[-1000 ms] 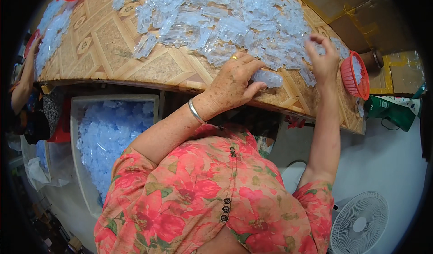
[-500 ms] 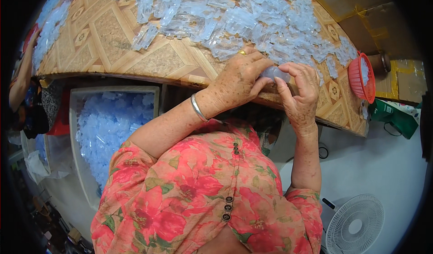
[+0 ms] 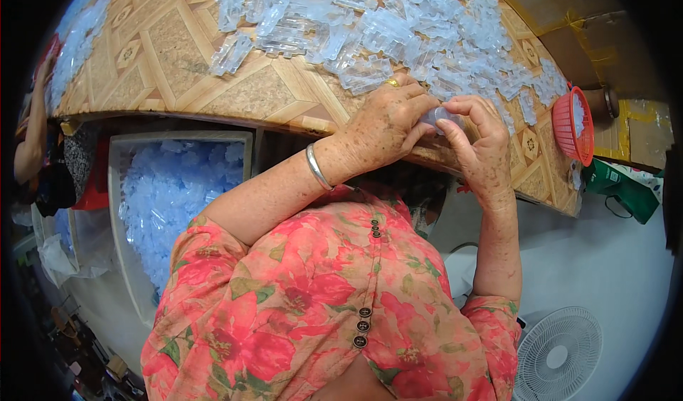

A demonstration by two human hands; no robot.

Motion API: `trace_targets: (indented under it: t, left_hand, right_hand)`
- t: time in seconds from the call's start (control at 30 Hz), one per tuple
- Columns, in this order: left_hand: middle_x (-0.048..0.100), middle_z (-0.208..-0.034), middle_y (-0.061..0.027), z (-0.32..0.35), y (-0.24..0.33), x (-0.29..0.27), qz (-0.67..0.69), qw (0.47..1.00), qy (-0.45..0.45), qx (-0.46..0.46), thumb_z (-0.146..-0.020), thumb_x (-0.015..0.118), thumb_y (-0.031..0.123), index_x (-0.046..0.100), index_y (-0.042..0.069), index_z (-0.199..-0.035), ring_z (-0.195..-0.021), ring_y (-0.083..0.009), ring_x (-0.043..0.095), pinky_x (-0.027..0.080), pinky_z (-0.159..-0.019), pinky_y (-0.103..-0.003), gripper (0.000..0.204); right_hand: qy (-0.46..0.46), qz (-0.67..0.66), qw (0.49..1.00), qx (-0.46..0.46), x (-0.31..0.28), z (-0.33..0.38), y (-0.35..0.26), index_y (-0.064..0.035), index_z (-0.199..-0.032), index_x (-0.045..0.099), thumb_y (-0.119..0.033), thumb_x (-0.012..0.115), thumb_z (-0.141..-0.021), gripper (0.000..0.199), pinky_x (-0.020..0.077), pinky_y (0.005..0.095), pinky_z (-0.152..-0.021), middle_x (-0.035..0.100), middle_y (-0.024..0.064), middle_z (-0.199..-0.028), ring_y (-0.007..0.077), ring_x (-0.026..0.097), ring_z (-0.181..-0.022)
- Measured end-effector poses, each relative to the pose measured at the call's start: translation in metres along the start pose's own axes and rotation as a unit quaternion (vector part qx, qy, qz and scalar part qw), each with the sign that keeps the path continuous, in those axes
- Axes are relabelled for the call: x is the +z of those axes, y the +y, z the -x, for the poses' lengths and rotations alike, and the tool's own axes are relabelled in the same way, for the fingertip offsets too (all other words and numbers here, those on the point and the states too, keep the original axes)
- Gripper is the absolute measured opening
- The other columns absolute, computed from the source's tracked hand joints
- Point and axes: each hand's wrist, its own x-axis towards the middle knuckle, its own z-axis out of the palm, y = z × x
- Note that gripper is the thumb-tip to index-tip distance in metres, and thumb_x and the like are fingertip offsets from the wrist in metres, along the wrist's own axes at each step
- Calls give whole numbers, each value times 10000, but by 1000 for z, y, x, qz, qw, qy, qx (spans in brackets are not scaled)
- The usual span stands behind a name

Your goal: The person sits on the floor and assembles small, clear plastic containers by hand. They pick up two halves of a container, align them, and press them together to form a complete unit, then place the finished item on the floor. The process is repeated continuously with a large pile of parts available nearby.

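Just over the table's near edge, my two hands meet around a small translucent plastic piece [image 3: 440, 113] with a rounded end. My left hand [image 3: 390, 122], with a ring and a silver bracelet on that arm, grips it from the left, fingers closed. From the right, my right hand [image 3: 482, 141] pinches it between thumb and forefinger. The fingers cover much of the piece, so its full shape is hidden. Beyond the hands, many flat, clear bluish plastic pieces [image 3: 356, 34] lie spread over the patterned table [image 3: 174, 52].
A pale crate [image 3: 116, 216] full of bluish plastic pieces stands below the table at left. At the table's right end sits a red basket [image 3: 562, 125], with a green bag [image 3: 620, 189] beside it. A white fan [image 3: 558, 358] stands lower right. Another person's arm [image 3: 32, 134] shows far left.
Both hands have shifted slightly to the right with the plastic piece between them. The right forearm has moved a little outward.
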Motion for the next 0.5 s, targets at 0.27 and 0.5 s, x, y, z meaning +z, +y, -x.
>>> trace_targets:
  t: [0.27, 0.5]
  left_hand:
    - [666, -1045, -161, 3, 16, -17, -94, 995, 41, -11, -783, 762, 74, 637, 30, -1192, -953, -365, 640, 513, -848, -440, 430]
    - [702, -993, -215, -6, 28, -22, -25, 984, -106, -138, -975, 589, 330, 672, 31, -1179, -927, -400, 673, 524, -812, -445, 372]
  right_hand:
    - [45, 91, 990, 93, -8, 15, -4, -41, -1189, 645, -229, 736, -882, 372, 499, 360, -718, 656, 81, -868, 228, 617, -774]
    - [-110, -232, 910, 325, -12, 13, 5, -48, -1237, 585, -359, 618, -1001, 392, 390, 214, -435, 616, 12, -666, 78, 484, -436]
